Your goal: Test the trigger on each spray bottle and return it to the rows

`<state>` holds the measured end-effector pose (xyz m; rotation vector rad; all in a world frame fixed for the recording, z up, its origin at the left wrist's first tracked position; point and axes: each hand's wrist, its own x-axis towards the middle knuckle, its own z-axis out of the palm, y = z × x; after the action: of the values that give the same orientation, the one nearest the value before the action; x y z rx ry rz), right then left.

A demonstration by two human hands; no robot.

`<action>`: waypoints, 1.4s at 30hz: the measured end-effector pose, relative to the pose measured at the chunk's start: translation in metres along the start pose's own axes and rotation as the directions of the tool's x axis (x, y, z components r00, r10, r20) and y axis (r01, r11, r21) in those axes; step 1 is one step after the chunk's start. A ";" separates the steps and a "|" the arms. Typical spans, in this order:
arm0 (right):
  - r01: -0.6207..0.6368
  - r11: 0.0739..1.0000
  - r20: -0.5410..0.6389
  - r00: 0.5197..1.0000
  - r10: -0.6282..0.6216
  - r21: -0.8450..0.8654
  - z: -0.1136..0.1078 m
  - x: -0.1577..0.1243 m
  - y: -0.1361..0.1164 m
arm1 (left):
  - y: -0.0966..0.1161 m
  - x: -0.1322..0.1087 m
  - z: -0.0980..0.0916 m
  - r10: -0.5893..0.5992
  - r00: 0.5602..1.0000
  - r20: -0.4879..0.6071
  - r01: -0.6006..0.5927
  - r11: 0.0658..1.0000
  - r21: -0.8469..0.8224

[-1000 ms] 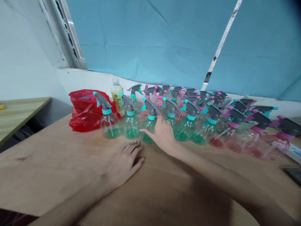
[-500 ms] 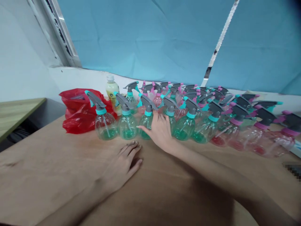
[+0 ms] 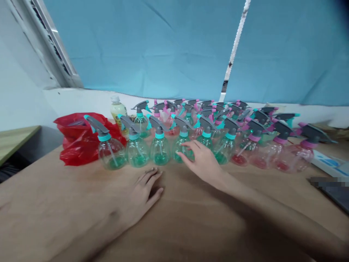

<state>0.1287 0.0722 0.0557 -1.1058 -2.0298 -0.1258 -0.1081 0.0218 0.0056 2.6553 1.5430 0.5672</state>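
Observation:
Several clear spray bottles stand in rows on the wooden table. The front row has green-tinted ones with turquoise collars, such as the leftmost bottle (image 3: 111, 154), and pink-tinted ones with pink collars, such as the bottle at its right end (image 3: 302, 154). My right hand (image 3: 203, 160) is in front of a green bottle (image 3: 178, 147), thumb and fingers apart, holding nothing; whether it touches the bottle I cannot tell. My left hand (image 3: 144, 193) lies on the table (image 3: 174, 222) with its fingers spread, in front of the bottles.
A red plastic bag (image 3: 79, 142) sits at the left, beside a white-capped drink bottle (image 3: 117, 111). At the right are a blue-and-white box (image 3: 331, 163) and a dark flat object (image 3: 334, 191). Blue cloth (image 3: 163, 51) hangs behind.
The view has shifted right, so the bottles and bag appear farther left. My right hand has moved right and back from the bottle it was at. My left hand stays on the table.

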 end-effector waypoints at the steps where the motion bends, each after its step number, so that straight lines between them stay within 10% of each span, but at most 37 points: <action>1: -0.039 0.999 0.001 0.999 0.040 -0.006 -0.004 -0.001 0.008 | 0.004 0.004 0.002 0.004 1.000 0.002 -0.004 1.000 -0.027; 23: -0.318 0.947 0.157 0.938 0.308 0.039 0.012 0.034 0.023 | 0.040 0.029 0.001 -0.073 0.997 -0.007 0.071 0.985 -0.159; 34: -0.232 0.971 0.245 0.939 0.241 -0.065 -0.026 -0.004 0.010 | 0.059 0.034 0.013 -0.218 0.959 -0.181 0.149 0.931 -0.333; 42: -0.159 0.983 0.297 0.938 0.179 -0.093 -0.077 -0.039 0.005 | 0.104 0.047 0.023 -0.107 0.992 -0.060 0.072 0.905 -0.419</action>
<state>0.1905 0.0159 0.0791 -1.4090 -2.1993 0.0695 0.0070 0.0122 0.0184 2.2537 1.3648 0.8958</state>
